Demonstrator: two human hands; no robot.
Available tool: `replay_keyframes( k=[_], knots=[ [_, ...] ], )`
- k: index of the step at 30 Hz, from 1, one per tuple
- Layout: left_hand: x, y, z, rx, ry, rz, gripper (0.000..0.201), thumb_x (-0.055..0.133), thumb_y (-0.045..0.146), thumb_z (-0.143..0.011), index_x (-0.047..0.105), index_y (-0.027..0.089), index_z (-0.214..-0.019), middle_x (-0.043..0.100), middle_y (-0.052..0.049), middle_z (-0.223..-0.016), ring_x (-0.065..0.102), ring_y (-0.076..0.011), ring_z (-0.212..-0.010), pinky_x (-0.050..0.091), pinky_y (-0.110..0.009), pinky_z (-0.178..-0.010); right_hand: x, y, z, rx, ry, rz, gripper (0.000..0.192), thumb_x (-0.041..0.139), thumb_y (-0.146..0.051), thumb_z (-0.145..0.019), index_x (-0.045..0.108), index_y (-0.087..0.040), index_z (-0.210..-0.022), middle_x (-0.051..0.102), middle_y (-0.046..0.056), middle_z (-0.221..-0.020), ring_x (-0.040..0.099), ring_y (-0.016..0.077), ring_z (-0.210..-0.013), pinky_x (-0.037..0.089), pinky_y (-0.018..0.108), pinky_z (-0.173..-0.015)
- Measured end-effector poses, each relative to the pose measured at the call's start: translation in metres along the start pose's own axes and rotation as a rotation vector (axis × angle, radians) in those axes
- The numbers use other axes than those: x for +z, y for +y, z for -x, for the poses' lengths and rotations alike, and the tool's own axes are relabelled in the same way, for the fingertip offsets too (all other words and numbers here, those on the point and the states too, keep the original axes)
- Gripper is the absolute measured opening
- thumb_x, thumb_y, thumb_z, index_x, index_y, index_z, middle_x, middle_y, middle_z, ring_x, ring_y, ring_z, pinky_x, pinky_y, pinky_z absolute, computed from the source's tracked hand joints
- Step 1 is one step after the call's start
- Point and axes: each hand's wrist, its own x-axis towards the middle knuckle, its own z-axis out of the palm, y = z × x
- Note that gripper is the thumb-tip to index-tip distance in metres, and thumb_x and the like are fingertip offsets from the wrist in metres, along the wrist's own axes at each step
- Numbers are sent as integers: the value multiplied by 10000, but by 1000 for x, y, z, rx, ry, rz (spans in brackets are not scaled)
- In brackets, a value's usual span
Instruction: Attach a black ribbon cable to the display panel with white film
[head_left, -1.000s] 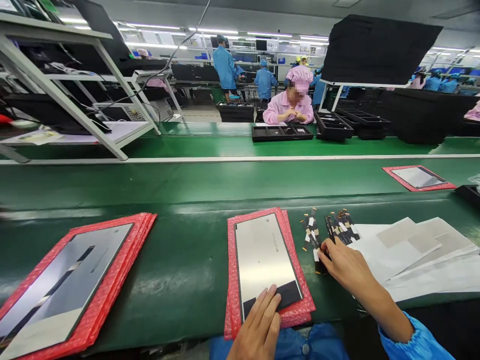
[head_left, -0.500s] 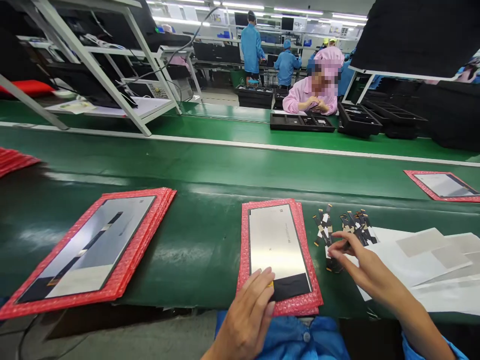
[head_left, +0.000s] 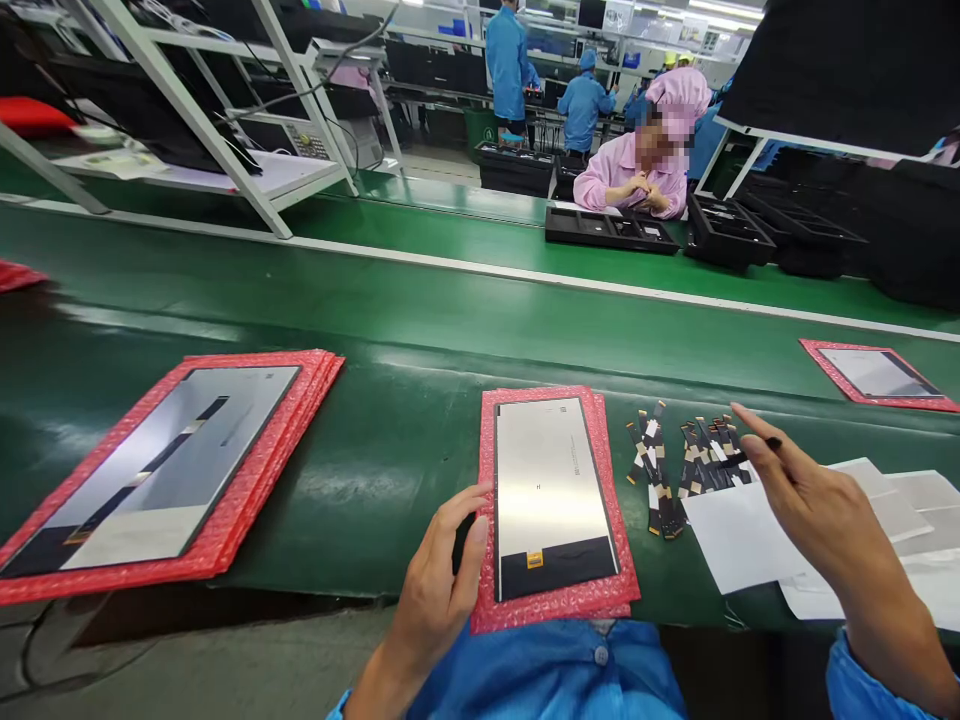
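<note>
i see the display panel point(head_left: 553, 495) lying on red bubble wrap point(head_left: 555, 600) at the near edge of the green table point(head_left: 390, 450). my left hand point(head_left: 442, 580) curls against the wrap's left side, grip loosely spread. right of the panel, my right hand point(head_left: 810, 495) pinches one flex cable point(head_left: 750, 455) above the cable pile point(head_left: 679, 465).

I see a smooth, glossy metallic panel point(head_left: 551, 490) with a matt black strip at its near end, lying on rough red bubble-wrap sheets point(head_left: 556, 600). The green tabletop point(head_left: 390, 440) looks like rubbery belt with a dull sheen, and the white sheets point(head_left: 739, 540) at my right are matt paper. The flex strips point(head_left: 679, 465) look like thin black plastic film with small white patches.
</note>
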Motion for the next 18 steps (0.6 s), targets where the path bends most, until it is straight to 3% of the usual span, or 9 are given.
replay_keyframes(
  k=[4, 8, 13, 18],
  knots=[
    [0, 5, -3, -75, 4, 11, 325, 364, 443, -1004, 537, 275, -1222, 676, -17, -1238, 658, -152, -1180, 579, -372, -1061, 12, -5, -13, 37, 57, 36, 498, 292, -597, -924, 700, -421, -1149, 745, -28, -703, 720, 303, -676, 529, 380, -541],
    [0, 4, -4, -135, -2, 52, 342, 388, 445, -990, 547, 243, -1216, 666, -17, -1247, 647, -170, -1182, 557, -414, -1076, 2, 18, -21, 158, 184, 86, 453, 323, -571, -949, 702, -374, -1098, 728, -6, -669, 672, 271, -561, 481, 357, -500],
    [2, 0, -3, -129, -1, 53, 351, 382, 467, -996, 539, 260, -1233, 664, -13, -1253, 644, -158, -1186, 547, -384, -1086, 13, 37, -24, 208, 31, 149, 250, 597, -575, -823, 662, -336, -853, 619, -40, -464, 583, 212, -378, 337, 264, -372],
    [3, 0, -3, -129, -7, 41, 353, 369, 488, -1002, 532, 285, -1242, 659, -16, -1262, 638, -150, -1197, 550, -360, -1082, 30, 43, -30, 251, -33, 280, 257, 674, -537, -739, 604, -301, -668, 647, -18, -482, 628, 242, -399, 278, 239, -359]
  ],
)
